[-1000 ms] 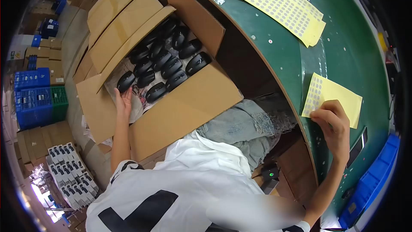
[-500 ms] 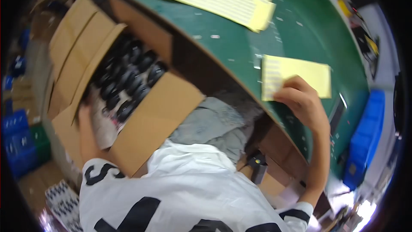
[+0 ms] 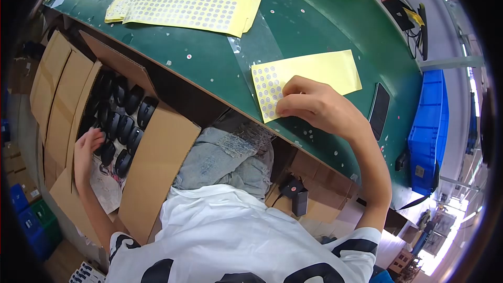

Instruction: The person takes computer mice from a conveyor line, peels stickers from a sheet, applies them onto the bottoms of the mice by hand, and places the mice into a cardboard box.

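My left hand (image 3: 88,152) is in a cardboard box (image 3: 154,170) at its left side, beside several black computer mice (image 3: 124,126). Its fingers look stretched out, with nothing visible in them. Over a yellow sheet of round grey stickers (image 3: 325,71) on the green table, my right hand (image 3: 319,104) has thumb and fingers pinched together at the edge of the sticker rows. Anything between those fingertips is hidden or too small to make out. The sheet's right part is bare of stickers.
More sticker sheets (image 3: 188,8) lie stacked at the back of the green table (image 3: 209,68). A phone (image 3: 379,110) lies right of my right arm, near a blue bin (image 3: 427,131). Below the table edge is a small black device (image 3: 296,194).
The view has shifted, so the table and box sit further left in it. My left hand's fingers now show beside the mice; before, they were mostly hidden. My right hand stays pinched over the sheet.
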Demonstrator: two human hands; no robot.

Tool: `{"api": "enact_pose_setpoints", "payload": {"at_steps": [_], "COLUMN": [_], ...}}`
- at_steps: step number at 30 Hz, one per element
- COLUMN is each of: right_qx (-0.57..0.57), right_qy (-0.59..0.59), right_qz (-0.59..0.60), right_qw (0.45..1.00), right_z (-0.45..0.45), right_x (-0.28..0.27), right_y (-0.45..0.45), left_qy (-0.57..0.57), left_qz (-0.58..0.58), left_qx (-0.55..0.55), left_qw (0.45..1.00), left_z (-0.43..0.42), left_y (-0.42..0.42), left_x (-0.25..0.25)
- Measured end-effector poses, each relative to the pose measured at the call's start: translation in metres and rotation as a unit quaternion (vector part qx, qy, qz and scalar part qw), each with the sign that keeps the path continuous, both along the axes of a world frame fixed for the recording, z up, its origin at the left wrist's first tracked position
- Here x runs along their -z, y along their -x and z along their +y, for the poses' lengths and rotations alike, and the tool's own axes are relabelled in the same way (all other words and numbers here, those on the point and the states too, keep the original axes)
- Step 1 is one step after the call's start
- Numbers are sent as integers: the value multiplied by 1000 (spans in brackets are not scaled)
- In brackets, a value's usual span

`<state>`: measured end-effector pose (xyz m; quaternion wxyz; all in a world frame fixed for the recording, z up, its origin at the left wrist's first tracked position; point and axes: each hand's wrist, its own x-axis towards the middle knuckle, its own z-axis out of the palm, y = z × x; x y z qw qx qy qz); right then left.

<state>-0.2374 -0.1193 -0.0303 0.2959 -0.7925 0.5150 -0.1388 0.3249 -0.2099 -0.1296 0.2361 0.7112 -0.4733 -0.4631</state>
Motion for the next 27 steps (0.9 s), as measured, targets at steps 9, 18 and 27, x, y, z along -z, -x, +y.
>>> {"api": "enact_pose_setpoints", "payload": {"at_steps": [9,18,27], "right_qx": [35,107,60], "right_qy": [1,39,70], "right_qz": [-30,-35,-12], "right_qw": [999,993,996], "right_z": [10,26,14], "right_x": [3,2,4], "right_y": [-11,-24,-14], "left_qy": [461,518,525], "left_qz": [36,-33,-13], "left_qx": [503,581,567], "left_qw": [730,627,634], "left_z": [29,-8,-12], "left_y": [271,326,326], "left_x": [-75,-40,-32]}}
